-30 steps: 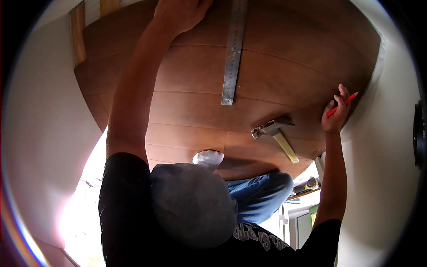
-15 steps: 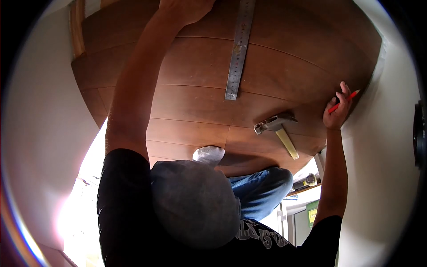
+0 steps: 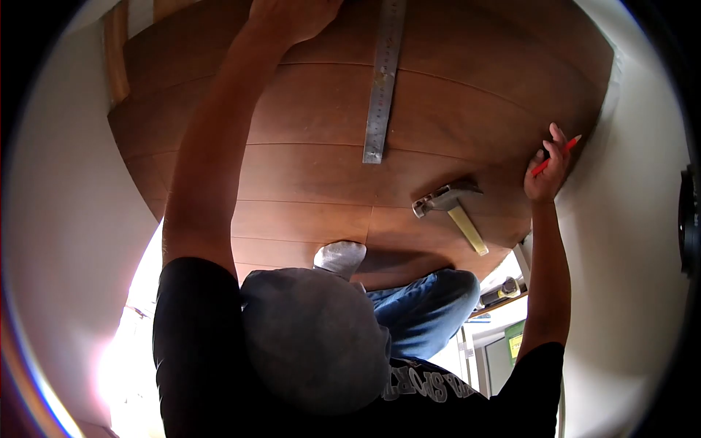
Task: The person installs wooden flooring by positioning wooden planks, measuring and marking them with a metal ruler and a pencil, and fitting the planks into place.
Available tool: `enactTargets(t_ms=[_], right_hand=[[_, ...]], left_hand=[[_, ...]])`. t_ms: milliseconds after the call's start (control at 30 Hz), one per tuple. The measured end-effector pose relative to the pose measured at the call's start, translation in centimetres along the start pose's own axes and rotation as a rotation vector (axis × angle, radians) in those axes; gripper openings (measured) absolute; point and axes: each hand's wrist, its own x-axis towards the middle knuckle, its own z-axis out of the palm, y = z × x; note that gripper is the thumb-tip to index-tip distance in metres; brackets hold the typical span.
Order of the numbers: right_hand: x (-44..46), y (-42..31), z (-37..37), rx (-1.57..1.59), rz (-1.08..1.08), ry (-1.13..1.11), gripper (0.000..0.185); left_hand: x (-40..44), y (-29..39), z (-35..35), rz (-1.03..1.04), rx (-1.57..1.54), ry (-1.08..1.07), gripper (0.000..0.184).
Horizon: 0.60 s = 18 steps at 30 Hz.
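Note:
My right hand [image 3: 548,171] is at the right side of the brown plank floor [image 3: 307,171], near the white wall. A red pencil [image 3: 556,155] lies across its loosely curled fingers, tip pointing up and right. My left hand [image 3: 296,16] reaches over the planks at the top edge of the view; its fingers are out of sight, so what they hold or touch is hidden. To the right of that hand, a steel ruler [image 3: 380,109] lies lengthwise, its far end cut off by the frame. Between my knee and right hand rests a hammer [image 3: 460,208] with a pale yellow handle.
White walls [image 3: 646,219] rise on both sides. A wooden strip [image 3: 116,58] stands at the upper left. My grey cap [image 3: 314,336], a white-socked foot [image 3: 340,257] and a jeans-covered knee [image 3: 453,296] fill the lower middle. A yellow and black tool [image 3: 500,292] lies beyond the knee.
The view has shifted slightly, moving the ruler, hammer and floor a little left. My right hand keeps the pencil near the wall, and my left hand stays at the top edge.

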Motion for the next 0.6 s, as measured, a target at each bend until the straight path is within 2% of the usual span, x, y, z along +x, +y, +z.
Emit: enactTargets(t_ms=[67,400,467,500,600], right_hand=[[0.3,0.0,-0.1,-0.051,-0.044,-0.002,0.04],[0.7,-1.8,0.0,-0.135,0.001,-0.015,0.037],[2.4,-4.7,0.8,-0.003,0.046,0.128,0.033],[4.0,-6.4,1.3,0.001,0.038,0.127,0.033],[8.1,-12.5,3.5,0.366,-0.003,0.254,0.033]], left_hand=[[0.2,-0.1,0.0,0.017,-0.012,0.015,0.036],[-0.3,-0.2,0.5,-0.007,0.009,0.008,0.037],[-0.4,-0.2,0.5,0.0,0.013,0.017,0.037],[-0.3,-0.2,0.3,-0.017,0.0,0.011,0.036],[-0.2,0.1,-0.1,-0.048,-0.033,-0.011,0.035]])
